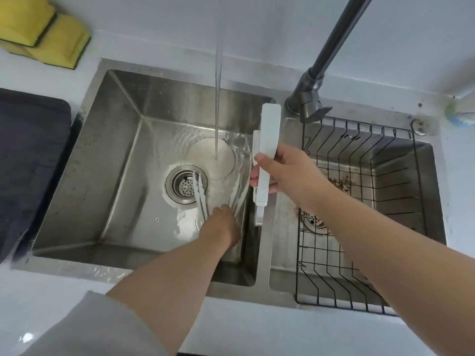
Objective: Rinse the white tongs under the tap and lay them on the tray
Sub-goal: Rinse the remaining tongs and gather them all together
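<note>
The white tongs (200, 192) lie low in the left sink basin (115, 155), their two scalloped arms spread apart, one over the drain and one toward the right wall. My left hand (221, 226) is closed over their joined end near the basin floor. Water (218, 98) runs from the tap (331, 47) and lands just beyond the tong tips without hitting them. My right hand (288, 173) grips a long flat white tool (268, 134) upright over the divider between the basins. The dark tray (33, 155) sits on the counter to the left of the sink.
A black wire rack (359, 201) fills the right basin, which has brown debris on its floor. Two yellow sponges (43, 34) lie on the counter at the back left. A small blue-green object (460, 116) sits at the far right edge.
</note>
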